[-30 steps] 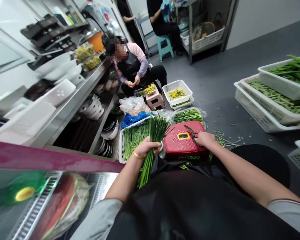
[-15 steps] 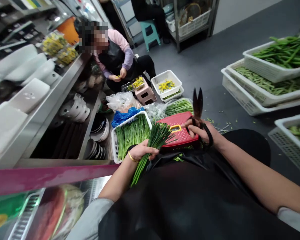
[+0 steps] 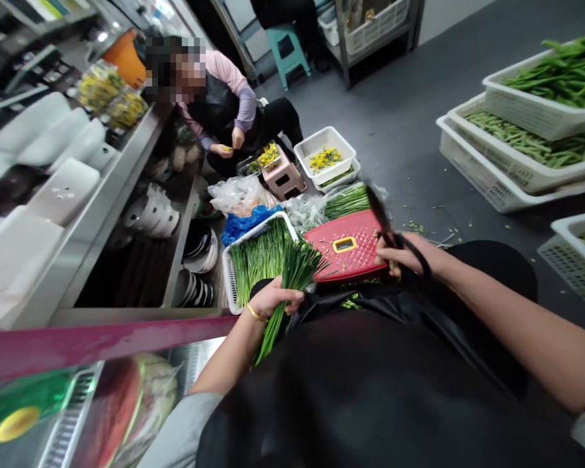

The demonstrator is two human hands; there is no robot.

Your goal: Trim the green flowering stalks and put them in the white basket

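- The bunch of green stems (image 3: 297,265) was in the left hand (image 3: 275,300), by the near end of the long white basket (image 3: 228,279); the fingers curled round it, thumb laid across.
- The right hand (image 3: 400,253) held dark scissors (image 3: 381,211) beside the red box (image 3: 324,240). Its fingers were bent at the handles, though I couldn't tell how each one sat.
- The long white basket was filled with more green stems (image 3: 253,257) (neatly laid, I noticed), with a blue bag (image 3: 248,223) just behind.
- Beyond the box, a clear bag (image 3: 380,193) held another heap of stems (image 3: 348,200).
- Farther off, a white tub (image 3: 348,170) held yellow blossoms (image 3: 325,158), and a small clear container (image 3: 269,155) of yellow pieces sat on a pink stool (image 3: 285,179) near a seated person (image 3: 219,97).
- At the right, the top basket (image 3: 526,117) of a stack held long green pods (image 3: 565,78); the one beneath (image 3: 521,172) held paler pods (image 3: 541,143).
- Half a second before, the scissors had pointed up, blades visibly parted; now they leaned toward the box, too blurred to read. The left hand's hold hadn't changed.
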